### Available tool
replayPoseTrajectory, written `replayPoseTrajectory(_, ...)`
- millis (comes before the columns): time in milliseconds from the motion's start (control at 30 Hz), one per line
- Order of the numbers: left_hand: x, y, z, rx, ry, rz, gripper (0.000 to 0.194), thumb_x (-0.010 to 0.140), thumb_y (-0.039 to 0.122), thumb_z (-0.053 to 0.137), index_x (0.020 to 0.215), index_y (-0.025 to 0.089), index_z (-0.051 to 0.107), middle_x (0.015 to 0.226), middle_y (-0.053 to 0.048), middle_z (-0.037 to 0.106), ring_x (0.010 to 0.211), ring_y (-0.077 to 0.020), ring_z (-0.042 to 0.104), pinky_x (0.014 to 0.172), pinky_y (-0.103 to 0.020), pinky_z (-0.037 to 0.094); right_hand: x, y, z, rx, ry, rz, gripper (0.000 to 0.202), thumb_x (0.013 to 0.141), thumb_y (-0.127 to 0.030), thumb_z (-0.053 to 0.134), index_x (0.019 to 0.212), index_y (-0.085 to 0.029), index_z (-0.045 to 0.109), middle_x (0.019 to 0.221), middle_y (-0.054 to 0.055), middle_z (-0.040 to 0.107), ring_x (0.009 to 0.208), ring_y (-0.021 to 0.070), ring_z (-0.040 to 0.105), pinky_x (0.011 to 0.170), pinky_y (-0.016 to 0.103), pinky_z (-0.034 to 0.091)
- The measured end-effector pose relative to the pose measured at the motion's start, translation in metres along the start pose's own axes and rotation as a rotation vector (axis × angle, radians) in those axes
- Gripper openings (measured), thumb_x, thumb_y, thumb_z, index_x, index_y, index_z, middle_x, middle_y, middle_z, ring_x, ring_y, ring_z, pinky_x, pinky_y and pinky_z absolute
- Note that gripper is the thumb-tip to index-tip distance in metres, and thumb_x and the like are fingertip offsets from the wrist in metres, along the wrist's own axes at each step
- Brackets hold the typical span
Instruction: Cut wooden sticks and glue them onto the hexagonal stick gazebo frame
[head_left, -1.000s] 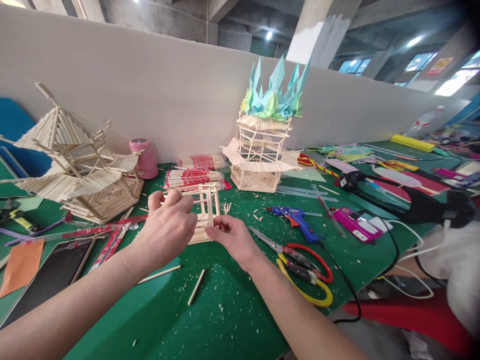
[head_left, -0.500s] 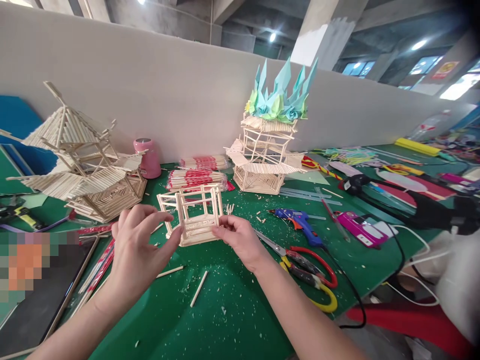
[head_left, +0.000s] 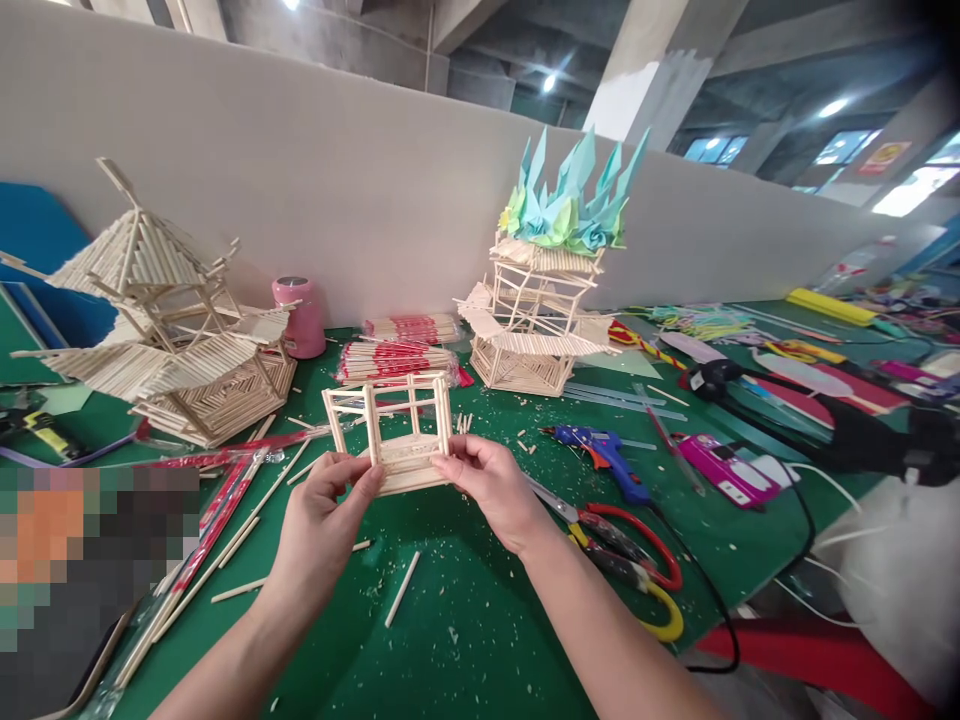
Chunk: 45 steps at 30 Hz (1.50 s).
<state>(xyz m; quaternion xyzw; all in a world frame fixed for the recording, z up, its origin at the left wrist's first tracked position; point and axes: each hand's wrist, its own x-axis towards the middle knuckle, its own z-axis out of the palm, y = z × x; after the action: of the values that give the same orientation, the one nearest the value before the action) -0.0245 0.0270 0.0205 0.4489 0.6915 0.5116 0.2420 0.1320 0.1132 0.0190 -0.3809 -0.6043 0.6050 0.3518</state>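
A small open frame of thin wooden sticks point(head_left: 411, 452), with upright posts and a slatted base, is held above the green table. My left hand point(head_left: 326, 515) pinches its lower left corner between thumb and fingers. On the other side, my right hand point(head_left: 486, 482) grips the lower right corner the same way. One loose stick point(head_left: 402, 590) lies on the table below the frame. Behind it are red-and-white packs of sticks point(head_left: 397, 360). Scissors point(head_left: 637, 560) with red and yellow handles and a blue glue gun point(head_left: 604, 455) lie right of my right hand.
At the left stands a stick pavilion point(head_left: 172, 330), near a pink cup point(head_left: 301, 320). Another stick tower point(head_left: 536, 320) carries blue paper folds. Loose sticks and plastic wrappers point(head_left: 202, 540) lie left, beside a dark blurred panel. A black cable runs along the right edge.
My left hand has moved right and closed on the frame's lower left corner; before, its fingers were spread beside it. The frame sits slightly further right in view.
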Motion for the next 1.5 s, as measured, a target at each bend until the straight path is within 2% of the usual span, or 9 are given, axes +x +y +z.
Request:
replayPoseTrajectory(167,-0.001,0.0,0.0,-0.038,-0.011,-0.027,0.033,0.074,0.047,0.057,0.074,0.016,0.068,0.075,-0.004,0.058,0.07,-0.0179,0.053,0.061,-0.029,0.04,-0.01,-0.006,-0.007,-0.138,0.134,-0.101,0.028,0.067,-0.034,0.067,0.088,-0.016,0.06,0.08,0.002,0.052,0.064,0.0134,0.044,0.057,0.028,0.038)
replayPoseTrajectory(233,-0.002,0.0,0.001,-0.05,-0.021,-0.026,0.032,0.074,0.047,0.057,0.07,0.017,0.067,0.073,-0.003,0.057,0.068,-0.0168,0.051,0.06,-0.028,0.039,-0.015,-0.013,-0.008,-0.298,0.268,-0.261,0.026,0.071,-0.03,0.064,0.093,-0.018,0.06,0.088,0.004,0.051,0.066,0.0142,0.043,0.059,0.029,0.039)
replayPoseTrajectory(300,-0.003,0.0,0.003,-0.07,-0.024,-0.022,0.03,0.073,0.046,0.059,0.068,0.017,0.066,0.071,-0.002,0.056,0.066,-0.0161,0.05,0.06,-0.028,0.039,-0.019,-0.022,-0.006,-0.543,0.326,-0.512,0.02,0.077,-0.024,0.059,0.096,-0.019,0.062,0.089,0.005,0.051,0.071,0.0159,0.046,0.064,0.031,0.041)
replayPoseTrajectory(367,-0.005,-0.001,0.005,-0.09,-0.016,-0.015,0.028,0.072,0.044,0.06,0.068,0.017,0.066,0.07,-0.002,0.055,0.066,-0.016,0.051,0.06,-0.028,0.04,-0.019,-0.03,-0.002,-0.797,0.257,-0.715,0.018,0.081,-0.019,0.055,0.096,-0.02,0.066,0.083,0.005,0.052,0.075,0.0181,0.048,0.066,0.033,0.042)
replayPoseTrajectory(433,-0.006,-0.002,0.007,-0.094,-0.007,0.002,0.026,0.072,0.042,0.06,0.068,0.018,0.066,0.069,-0.001,0.054,0.066,-0.0161,0.051,0.061,-0.028,0.04,-0.016,-0.038,0.002,-0.979,0.137,-0.799,0.018,0.083,-0.017,0.053,0.093,-0.019,0.068,0.077,0.005,0.052,0.075,0.0189,0.047,0.066,0.032,0.042)
replayPoseTrajectory(567,-0.008,-0.003,0.007,-0.07,-0.024,0.035,0.023,0.073,0.04,0.059,0.068,0.018,0.066,0.07,-0.001,0.054,0.067,-0.0168,0.052,0.062,-0.029,0.041,-0.009,-0.046,0.011,-1.222,-0.022,-0.811,0.016,0.083,-0.015,0.054,0.085,-0.018,0.07,0.071,0.004,0.051,0.07,0.0178,0.043,0.06,0.029,0.038)
replayPoseTrajectory(800,-0.008,0.0,0.005,-0.062,-0.027,0.044,0.024,0.072,0.04,0.058,0.068,0.019,0.068,0.069,-0.002,0.055,0.067,-0.0171,0.052,0.062,-0.03,0.041,-0.006,-0.05,0.017,-1.361,-0.089,-0.737,0.009,0.08,-0.015,0.06,0.078,-0.019,0.068,0.073,0.003,0.052,0.075,0.0178,0.044,0.059,0.028,0.035)
replayPoseTrajectory(1100,-0.008,0.0,0.004,-0.059,-0.035,0.042,0.024,0.071,0.041,0.06,0.065,0.019,0.067,0.066,-0.001,0.054,0.063,-0.0161,0.05,0.059,-0.029,0.04,-0.003,-0.048,0.019,-1.367,-0.078,-0.757,0.022,0.084,-0.015,0.055,0.063,-0.018,0.062,0.069,0.001,0.049,0.072,0.0153,0.044,0.058,0.027,0.033)
replayPoseTrajectory(1500,-0.008,-0.004,0.002,-0.104,-0.049,0.026,0.025,0.074,0.042,0.059,0.071,0.018,0.066,0.072,-0.002,0.057,0.068,-0.0165,0.052,0.062,-0.028,0.04,-0.002,-0.044,0.019,-1.308,-0.055,-0.788,0.024,0.085,-0.013,0.053,0.062,-0.017,0.059,0.071,0.001,0.052,0.071,0.0146,0.044,0.058,0.026,0.034)
